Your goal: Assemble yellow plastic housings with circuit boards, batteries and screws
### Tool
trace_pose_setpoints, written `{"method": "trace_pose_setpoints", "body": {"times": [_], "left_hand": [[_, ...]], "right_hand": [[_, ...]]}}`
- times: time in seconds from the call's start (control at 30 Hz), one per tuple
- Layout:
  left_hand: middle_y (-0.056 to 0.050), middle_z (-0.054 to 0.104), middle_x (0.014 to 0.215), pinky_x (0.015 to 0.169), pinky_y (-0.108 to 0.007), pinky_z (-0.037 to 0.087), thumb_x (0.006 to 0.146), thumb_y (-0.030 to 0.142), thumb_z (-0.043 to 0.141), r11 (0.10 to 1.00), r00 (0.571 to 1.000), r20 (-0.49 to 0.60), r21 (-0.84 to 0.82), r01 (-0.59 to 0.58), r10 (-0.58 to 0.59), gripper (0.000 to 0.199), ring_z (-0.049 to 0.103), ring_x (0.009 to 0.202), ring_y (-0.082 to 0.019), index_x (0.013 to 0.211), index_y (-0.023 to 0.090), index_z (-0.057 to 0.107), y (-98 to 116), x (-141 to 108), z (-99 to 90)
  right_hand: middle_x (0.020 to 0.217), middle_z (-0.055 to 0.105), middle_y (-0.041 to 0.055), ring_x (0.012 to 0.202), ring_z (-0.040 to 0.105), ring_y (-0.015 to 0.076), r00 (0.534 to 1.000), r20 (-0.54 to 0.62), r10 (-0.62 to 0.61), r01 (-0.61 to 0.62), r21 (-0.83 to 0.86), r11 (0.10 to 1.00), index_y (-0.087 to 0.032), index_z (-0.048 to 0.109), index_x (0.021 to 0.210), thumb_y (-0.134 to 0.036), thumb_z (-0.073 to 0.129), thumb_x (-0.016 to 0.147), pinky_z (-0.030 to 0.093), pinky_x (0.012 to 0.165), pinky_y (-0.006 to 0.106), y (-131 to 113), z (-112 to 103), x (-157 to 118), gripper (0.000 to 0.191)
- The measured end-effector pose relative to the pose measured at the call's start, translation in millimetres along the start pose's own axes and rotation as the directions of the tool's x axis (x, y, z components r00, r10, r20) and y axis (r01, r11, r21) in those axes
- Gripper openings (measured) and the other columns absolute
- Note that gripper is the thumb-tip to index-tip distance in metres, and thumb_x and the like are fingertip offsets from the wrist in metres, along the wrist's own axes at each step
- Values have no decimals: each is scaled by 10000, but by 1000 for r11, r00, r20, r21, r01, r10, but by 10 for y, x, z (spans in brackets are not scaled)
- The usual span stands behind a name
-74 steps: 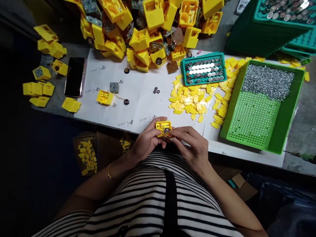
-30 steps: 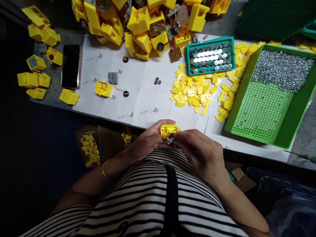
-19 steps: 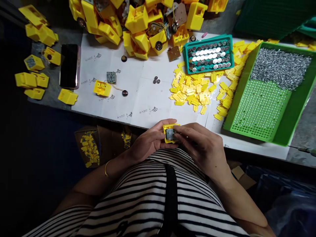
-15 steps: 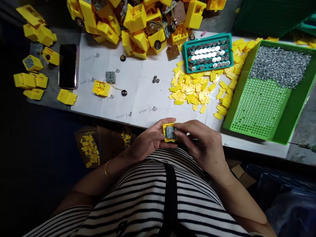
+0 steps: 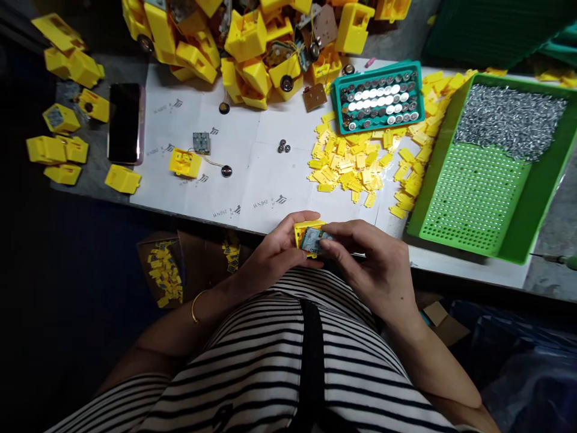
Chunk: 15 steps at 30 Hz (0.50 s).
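In front of my body, my left hand (image 5: pixel 280 249) is closed around a small yellow plastic housing (image 5: pixel 299 231), its open side facing up. My right hand (image 5: pixel 372 255) pinches a grey-green circuit board (image 5: pixel 311 240) between thumb and fingers. The board sits tilted over the housing's opening and overlaps it; its right end is covered by my fingertips. On the white paper beyond lie another yellow housing (image 5: pixel 185 163), a second circuit board (image 5: pixel 202 142) and a small round speaker (image 5: pixel 226 171) on wires.
A teal tray (image 5: pixel 339 108) of button cells stands among yellow battery covers (image 5: pixel 347 165). To the right is a green basket (image 5: pixel 417 222) with many small metal screws (image 5: pixel 509 120). A phone (image 5: pixel 125 123) lies left. Yellow housings (image 5: pixel 246 36) are heaped at the back.
The circuit board has gone from lying flat inside the housing to tilted and partly raised out of it, in my right fingers. My left thumb has shifted down off the board's edge.
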<state>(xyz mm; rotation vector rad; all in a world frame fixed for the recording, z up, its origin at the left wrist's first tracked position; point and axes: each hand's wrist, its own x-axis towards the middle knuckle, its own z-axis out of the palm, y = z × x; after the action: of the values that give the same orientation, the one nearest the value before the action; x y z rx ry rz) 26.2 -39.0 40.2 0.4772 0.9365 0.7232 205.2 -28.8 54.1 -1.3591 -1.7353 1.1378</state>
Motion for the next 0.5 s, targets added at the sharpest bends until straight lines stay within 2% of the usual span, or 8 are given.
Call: {"method": "trace_pose_setpoints", "body": {"times": [0.13, 0.23, 0.33, 0.5], "left_hand": [[-21, 626, 1031, 730, -278, 583, 809, 98, 568, 995, 997, -56, 82, -53, 58, 456, 652, 855, -139, 1222, 244, 441, 8, -4, 65], [-1, 635, 850, 575, -213, 537, 822, 104, 556, 991, 997, -35, 112, -66, 70, 459, 626, 699, -120, 1240, 227, 411, 16, -9, 65], [28, 592, 662, 481, -177, 462, 844, 119, 550, 998, 999, 46, 69, 11, -14, 488, 558, 566, -103, 1296, 200, 384, 33, -22, 33], [11, 594, 732, 495, -167, 458, 803, 85, 595, 982, 984, 89, -105, 160, -151, 542, 590, 630, -104, 1309, 186, 430, 67, -39, 7]], "right_hand": [[901, 727, 26, 722, 678, 135, 999, -25, 46, -44, 72, 996, -203, 691, 1013, -273, 657, 884, 550, 650, 244, -17, 28, -9, 150], [896, 726, 24, 723, 670, 128, 1000, -21, 23, -22, 45, 999, -197, 696, 1008, -254, 660, 882, 531, 637, 234, -25, 12, -5, 143], [893, 725, 24, 754, 666, 129, 999, 6, -36, 36, 1, 999, -194, 700, 1004, -230, 661, 881, 524, 654, 234, -14, -30, 4, 134], [894, 722, 24, 780, 667, 135, 994, 55, -95, 96, -8, 995, -201, 702, 1023, -209, 646, 891, 529, 696, 250, 8, -84, 9, 143]]}}
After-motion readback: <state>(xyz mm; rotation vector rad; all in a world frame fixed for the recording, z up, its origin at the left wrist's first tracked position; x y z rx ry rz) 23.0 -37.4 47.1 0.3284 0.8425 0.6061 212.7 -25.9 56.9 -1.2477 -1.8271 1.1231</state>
